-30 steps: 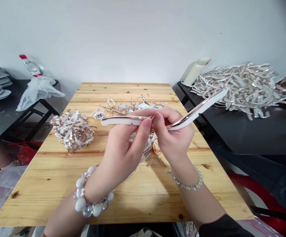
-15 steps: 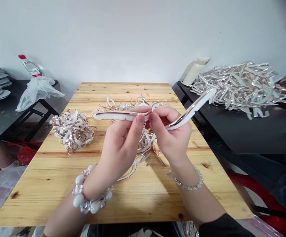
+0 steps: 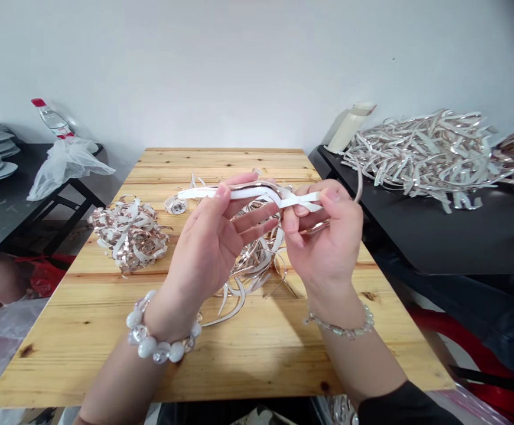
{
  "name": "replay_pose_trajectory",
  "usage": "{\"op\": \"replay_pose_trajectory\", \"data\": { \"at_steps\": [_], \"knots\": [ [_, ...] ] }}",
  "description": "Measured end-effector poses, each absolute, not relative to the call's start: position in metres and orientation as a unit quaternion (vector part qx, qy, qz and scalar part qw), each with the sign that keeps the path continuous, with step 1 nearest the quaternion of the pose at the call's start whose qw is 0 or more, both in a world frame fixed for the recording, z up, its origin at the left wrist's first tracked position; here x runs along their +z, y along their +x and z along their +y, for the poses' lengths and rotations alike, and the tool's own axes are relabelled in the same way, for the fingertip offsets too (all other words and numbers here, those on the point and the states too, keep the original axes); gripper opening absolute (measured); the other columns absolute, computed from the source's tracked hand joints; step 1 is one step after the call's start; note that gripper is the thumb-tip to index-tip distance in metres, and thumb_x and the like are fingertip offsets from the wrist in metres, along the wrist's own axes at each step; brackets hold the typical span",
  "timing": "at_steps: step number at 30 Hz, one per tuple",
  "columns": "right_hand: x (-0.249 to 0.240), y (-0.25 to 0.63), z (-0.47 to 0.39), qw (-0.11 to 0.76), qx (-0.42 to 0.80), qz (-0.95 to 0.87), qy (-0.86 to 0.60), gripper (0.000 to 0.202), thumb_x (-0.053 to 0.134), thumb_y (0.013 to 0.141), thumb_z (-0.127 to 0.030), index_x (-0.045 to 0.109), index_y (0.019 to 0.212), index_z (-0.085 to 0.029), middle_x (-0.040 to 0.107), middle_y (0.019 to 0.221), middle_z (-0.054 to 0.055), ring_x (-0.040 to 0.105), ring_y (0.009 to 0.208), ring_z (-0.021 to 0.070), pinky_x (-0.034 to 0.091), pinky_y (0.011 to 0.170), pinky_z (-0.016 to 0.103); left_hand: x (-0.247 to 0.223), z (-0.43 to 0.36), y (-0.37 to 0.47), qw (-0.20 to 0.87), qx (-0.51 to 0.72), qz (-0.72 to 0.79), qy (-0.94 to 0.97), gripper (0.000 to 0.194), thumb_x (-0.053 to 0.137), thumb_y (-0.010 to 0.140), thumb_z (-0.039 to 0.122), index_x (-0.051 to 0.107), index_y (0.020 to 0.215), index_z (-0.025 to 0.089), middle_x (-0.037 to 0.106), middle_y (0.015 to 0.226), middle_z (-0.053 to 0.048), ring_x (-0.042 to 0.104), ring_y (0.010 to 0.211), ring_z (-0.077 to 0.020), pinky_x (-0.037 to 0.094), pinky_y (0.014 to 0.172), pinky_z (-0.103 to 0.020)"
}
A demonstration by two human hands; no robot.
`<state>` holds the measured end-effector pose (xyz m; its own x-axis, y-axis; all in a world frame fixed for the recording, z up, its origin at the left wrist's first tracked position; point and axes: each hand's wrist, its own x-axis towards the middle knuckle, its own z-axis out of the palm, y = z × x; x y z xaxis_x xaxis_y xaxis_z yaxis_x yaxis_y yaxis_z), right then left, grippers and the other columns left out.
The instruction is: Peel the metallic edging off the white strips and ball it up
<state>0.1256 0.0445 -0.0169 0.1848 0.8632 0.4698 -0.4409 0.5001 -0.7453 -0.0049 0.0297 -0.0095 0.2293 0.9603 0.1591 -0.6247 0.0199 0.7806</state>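
Observation:
A curved strip [image 3: 248, 192], white on one side and shiny rose-gold along its edge, is stretched between my hands above the table. My left hand [image 3: 212, 236] pinches its left part between thumb and index finger, the other fingers spread below. My right hand [image 3: 328, 236] grips the right part, where white bands cross near the thumb and a thin end loops out past the hand. Under my hands lies a loose heap of similar strips [image 3: 257, 274], partly hidden. A small round white watch-like object [image 3: 177, 205] rests just beyond my left hand.
A tangled ball of rose-gold and white trimmings [image 3: 130, 233] sits on the left of the wooden table [image 3: 84, 354]. On the right black table [image 3: 461, 242] lie a large pile of strips [image 3: 425, 153] and a cream cylinder [image 3: 352, 127]. A bottle [image 3: 53, 120] stands at left.
My hands have drawn apart from the strip's middle. The left fingers have spread, and the right part, earlier angled up to the right, is now folded or crossed at my right hand.

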Motion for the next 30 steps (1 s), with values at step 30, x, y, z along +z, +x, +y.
{"op": "replay_pose_trajectory", "data": {
  "at_steps": [30],
  "knots": [
    [-0.007,0.134,0.044,0.712,0.546,-0.371,-0.238,0.032,0.063,0.067,-0.03,0.036,0.052,-0.021,0.037,0.053,-0.004,0.031,0.038,0.0066,0.017,0.028,0.018,-0.021,0.022,0.02,0.678,0.598,0.234,0.358,0.02,0.048,0.094,0.027,0.065,0.095,0.018,0.07,0.102,-0.005,0.068,0.095,-0.0174,0.058,0.081,-0.028]
  ]
}}
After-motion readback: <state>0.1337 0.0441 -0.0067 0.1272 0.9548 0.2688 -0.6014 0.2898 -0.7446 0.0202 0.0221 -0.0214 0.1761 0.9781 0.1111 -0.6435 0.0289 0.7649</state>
